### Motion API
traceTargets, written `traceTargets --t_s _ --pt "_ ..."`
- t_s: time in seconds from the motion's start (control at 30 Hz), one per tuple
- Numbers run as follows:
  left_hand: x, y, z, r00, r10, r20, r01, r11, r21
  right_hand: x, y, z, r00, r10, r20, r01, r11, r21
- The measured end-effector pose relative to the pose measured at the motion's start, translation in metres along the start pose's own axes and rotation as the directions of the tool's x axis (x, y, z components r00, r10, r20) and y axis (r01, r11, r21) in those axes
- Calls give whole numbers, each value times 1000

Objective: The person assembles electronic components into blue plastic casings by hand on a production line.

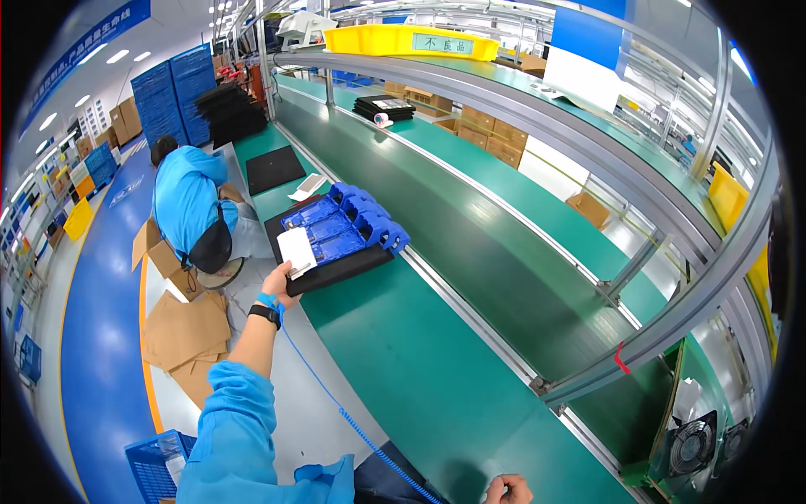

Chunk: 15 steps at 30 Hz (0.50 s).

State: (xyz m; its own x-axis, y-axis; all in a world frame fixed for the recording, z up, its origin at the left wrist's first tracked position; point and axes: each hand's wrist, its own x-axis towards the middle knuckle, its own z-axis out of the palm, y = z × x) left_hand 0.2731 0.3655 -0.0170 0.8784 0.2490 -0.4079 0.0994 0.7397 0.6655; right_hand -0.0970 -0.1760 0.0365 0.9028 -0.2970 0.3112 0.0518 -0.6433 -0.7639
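Note:
My left hand [282, 279] is closed on the near left corner of a black foam tray [348, 267], thumb above and fingers partly hidden below. A white paper [295, 252] lies at that corner beside the thumb. On the tray sits a row of several blue plastic housings [336, 220], their raised ends toward the conveyor. A blue coiled cord [361, 428] runs from the band on my left wrist, next to a black watch. My right hand [509, 489] is at the lower edge, partly cut off, its fingers curled with nothing visible in them.
A green conveyor belt [453, 210] runs alongside the green worktop [378, 336]. Flat black foam [274, 170] lies farther along. At left a person in blue [189, 197] bends beside cardboard [186, 328]. A metal frame [588, 143] crosses overhead with a yellow bin [369, 39]. Fans [693, 443] stand lower right.

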Motion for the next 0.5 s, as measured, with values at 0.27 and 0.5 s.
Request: traceTargets --t_s 0.27,0.5 --pt "-18 -48 15 996 12 88 -27 984 173 11 40 32 953 266 147 -286 948 137" --pt "-107 -89 21 979 -2 205 -45 973 227 98 -6 147 673 225 705 -713 450 537"
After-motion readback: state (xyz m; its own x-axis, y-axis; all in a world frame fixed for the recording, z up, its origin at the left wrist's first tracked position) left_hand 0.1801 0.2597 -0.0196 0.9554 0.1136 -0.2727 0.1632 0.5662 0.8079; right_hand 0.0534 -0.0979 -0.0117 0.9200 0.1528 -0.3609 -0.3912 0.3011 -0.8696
